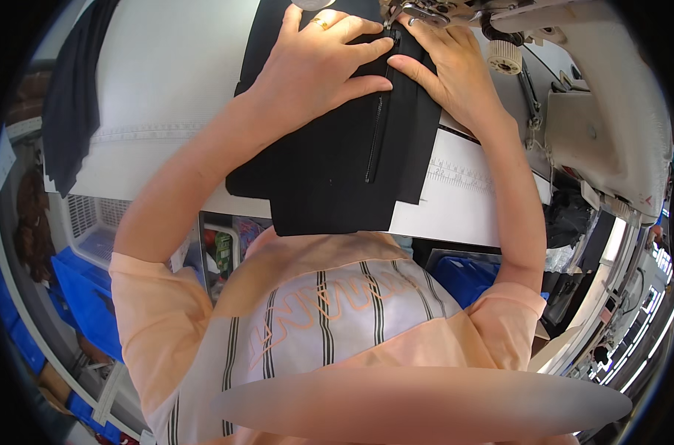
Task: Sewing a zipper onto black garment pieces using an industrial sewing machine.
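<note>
A black fabric piece with notched lower corners lies flat on the white sewing table, its near edge reaching my body. A dark zipper runs lengthwise along its right half. My left hand rests on the cloth left of the zipper, fingers stretched apart. On the other side, my right hand lies with its thumb beside the zipper and its fingers extended toward the needle area. The presser foot of the sewing machine stands between my fingertips, at the zipper's far end.
Dark cloth hangs over the table's left side. A ruler strip marks the tabletop at right. Below the table stand a white basket and blue bins at left, with another blue bin at right.
</note>
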Tool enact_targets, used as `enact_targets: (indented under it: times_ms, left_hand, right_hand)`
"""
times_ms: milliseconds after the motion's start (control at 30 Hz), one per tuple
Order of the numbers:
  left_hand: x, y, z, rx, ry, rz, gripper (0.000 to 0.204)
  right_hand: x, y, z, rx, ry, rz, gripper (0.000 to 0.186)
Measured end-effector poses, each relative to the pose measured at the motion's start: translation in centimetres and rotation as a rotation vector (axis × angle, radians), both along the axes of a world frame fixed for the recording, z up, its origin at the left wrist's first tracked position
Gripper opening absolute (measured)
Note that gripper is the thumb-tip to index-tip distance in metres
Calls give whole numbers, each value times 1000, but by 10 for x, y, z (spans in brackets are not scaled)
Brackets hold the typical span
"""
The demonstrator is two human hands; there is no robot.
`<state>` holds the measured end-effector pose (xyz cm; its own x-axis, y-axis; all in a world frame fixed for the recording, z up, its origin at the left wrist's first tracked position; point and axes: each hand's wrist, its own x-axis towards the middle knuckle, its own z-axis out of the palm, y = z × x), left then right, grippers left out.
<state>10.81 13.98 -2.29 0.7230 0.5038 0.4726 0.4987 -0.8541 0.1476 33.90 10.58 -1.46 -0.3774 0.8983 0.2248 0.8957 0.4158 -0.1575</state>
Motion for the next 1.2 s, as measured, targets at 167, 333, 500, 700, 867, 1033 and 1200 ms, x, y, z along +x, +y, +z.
enact_targets:
  times_ms: [167, 333, 500, 700, 867, 1033, 1200]
  left_hand:
    - [-1, 1, -1, -8, 4, 3, 46]
    - [-1, -4, -3, 23, 24, 24, 41]
    - [-2, -8, 1, 54, 36, 24, 37]
    - [-3, -9, 5, -30, 46, 24, 38]
    - [-3, -9, 6, -34, 71, 33, 43]
    - [-5, -12, 8, -42, 73, 7, 47]
    - [-4, -10, 8, -97, 40, 8, 51]
  right_hand:
    - [-6, -9, -6, 139, -35, -45, 50]
    - [-10, -18, -14, 316, 127, 46, 34]
    - [-8, -16, -15, 374, 168, 71, 29]
    - [-10, -16, -14, 397, 155, 82, 27]
    - [-11, -17, -11, 361, 116, 58, 28]
    - [-11, -16, -10, 373, 132, 73, 28]
    - [-13, -21, -5, 284, 116, 11, 29]
